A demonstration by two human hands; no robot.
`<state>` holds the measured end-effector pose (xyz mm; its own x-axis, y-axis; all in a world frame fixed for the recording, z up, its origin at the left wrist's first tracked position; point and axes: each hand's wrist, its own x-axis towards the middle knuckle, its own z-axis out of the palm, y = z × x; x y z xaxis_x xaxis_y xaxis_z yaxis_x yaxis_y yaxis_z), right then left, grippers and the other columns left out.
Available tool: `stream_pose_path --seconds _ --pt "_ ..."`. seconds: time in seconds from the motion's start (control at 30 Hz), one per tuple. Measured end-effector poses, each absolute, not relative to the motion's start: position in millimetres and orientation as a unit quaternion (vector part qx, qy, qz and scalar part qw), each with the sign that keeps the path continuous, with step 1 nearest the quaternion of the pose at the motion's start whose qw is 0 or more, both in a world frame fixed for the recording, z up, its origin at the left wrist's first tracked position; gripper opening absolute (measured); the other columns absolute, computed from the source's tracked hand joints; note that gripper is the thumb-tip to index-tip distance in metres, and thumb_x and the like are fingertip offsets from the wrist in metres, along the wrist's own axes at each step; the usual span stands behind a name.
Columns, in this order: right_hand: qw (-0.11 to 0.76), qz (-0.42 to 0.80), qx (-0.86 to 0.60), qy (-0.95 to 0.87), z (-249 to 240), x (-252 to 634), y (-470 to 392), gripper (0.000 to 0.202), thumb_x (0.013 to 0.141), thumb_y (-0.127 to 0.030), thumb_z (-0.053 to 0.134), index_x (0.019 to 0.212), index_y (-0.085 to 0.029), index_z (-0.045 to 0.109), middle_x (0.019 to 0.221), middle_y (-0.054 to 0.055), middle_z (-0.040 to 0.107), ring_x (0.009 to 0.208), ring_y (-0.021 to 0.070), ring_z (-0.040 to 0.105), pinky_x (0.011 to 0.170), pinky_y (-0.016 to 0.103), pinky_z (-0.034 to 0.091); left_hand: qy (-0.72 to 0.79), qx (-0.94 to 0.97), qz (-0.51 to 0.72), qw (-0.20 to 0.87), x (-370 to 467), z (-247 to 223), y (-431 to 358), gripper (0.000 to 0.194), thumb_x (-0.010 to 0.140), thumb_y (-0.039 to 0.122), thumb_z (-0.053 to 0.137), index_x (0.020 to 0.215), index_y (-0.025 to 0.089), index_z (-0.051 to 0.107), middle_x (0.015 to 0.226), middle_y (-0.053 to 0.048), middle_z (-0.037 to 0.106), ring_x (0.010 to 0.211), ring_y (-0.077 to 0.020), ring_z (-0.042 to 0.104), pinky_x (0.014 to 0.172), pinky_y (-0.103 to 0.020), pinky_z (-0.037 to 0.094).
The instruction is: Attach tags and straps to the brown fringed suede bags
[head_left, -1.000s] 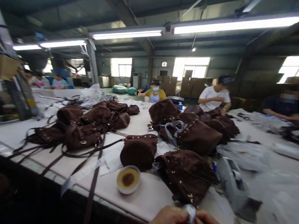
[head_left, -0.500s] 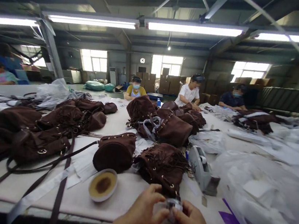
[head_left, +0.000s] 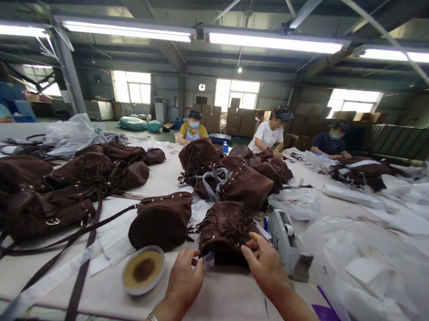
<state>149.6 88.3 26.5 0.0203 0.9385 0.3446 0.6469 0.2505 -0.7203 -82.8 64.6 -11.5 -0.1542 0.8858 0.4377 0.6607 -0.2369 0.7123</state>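
Note:
A dark brown fringed bag (head_left: 227, 228) lies on the white table (head_left: 234, 310) with its dark mouth facing me. At the left edge of that mouth, my left hand (head_left: 185, 275) has its thumb and fingers closed in a pinch; what they hold is too small to make out. My right hand (head_left: 264, 259) is at the right edge of the mouth, fingers bent together at the rim. A bit of clear plastic shows beside my left fingertips. Left of my left hand sits a white bowl (head_left: 143, 270) with yellowish and brown contents.
Another brown bag (head_left: 161, 222) lies behind the bowl, with more bags piled left and beyond. A grey tape dispenser (head_left: 290, 247) stands to the right, near a large clear plastic bag (head_left: 372, 286). Several people sit or stand across the table.
My hands have moved apart from the small shiny plastic piece they held together, to either side of the bag's mouth. The bag's mouth now gapes wider towards me.

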Motion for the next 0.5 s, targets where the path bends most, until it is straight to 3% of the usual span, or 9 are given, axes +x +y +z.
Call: stream_pose_path --seconds 0.1,0.23,0.33,0.4,0.5 --pt "0.415 0.151 -0.594 -0.673 42.2 130.4 107.9 0.035 0.087 -0.036 0.055 0.114 -0.014 0.059 0.086 0.006 0.068 0.078 0.0218 0.064 0.076 0.034 0.048 0.593 0.637 0.484 0.09 -77.8 -7.1 56.3 0.014 0.086 0.021 0.05 0.085 0.019 0.064 0.083 -0.006 0.061 0.078 -0.0209 0.062 0.072 -0.033 0.052" --pt "0.393 0.14 -0.637 -0.648 51.0 119.5 128.8 0.043 0.083 -0.035 0.063 0.119 -0.012 0.056 0.072 0.002 0.066 0.073 0.0225 0.065 0.072 0.033 0.046 0.543 0.672 0.471 0.176 -68.7 1.4 42.5 0.015 0.089 0.024 0.05 0.083 0.021 0.064 0.084 -0.006 0.061 0.078 -0.0197 0.061 0.067 -0.029 0.048" --pt "0.349 0.105 -0.622 -0.693 49.5 117.7 134.6 0.022 0.083 -0.028 0.065 0.102 -0.017 0.065 0.082 0.006 0.069 0.081 0.0242 0.066 0.074 0.033 0.046 0.527 0.661 0.449 0.29 -55.6 8.1 40.6 0.016 0.089 0.026 0.051 0.087 0.019 0.065 0.083 -0.006 0.064 0.078 -0.0196 0.063 0.069 -0.03 0.049" --pt "0.338 0.062 -0.577 -0.741 43.0 120.1 129.5 0.01 0.085 -0.021 0.061 0.093 -0.019 0.066 0.088 0.007 0.069 0.086 0.0237 0.065 0.077 0.032 0.045 0.525 0.614 0.435 0.397 -45.1 12.7 44.9 0.019 0.089 0.03 0.051 0.091 0.017 0.065 0.082 -0.006 0.066 0.073 -0.0193 0.064 0.062 -0.028 0.048" --pt "0.335 0.004 -0.497 -0.801 26.0 129.2 109.5 0.014 0.091 -0.016 0.053 0.095 -0.02 0.066 0.088 0.005 0.065 0.08 0.0204 0.063 0.073 0.03 0.044 0.515 0.502 0.412 0.56 -29.6 17.1 54.7 0.028 0.089 0.041 0.052 0.091 0.015 0.063 0.083 -0.008 0.067 0.067 -0.0182 0.065 0.05 -0.024 0.042"
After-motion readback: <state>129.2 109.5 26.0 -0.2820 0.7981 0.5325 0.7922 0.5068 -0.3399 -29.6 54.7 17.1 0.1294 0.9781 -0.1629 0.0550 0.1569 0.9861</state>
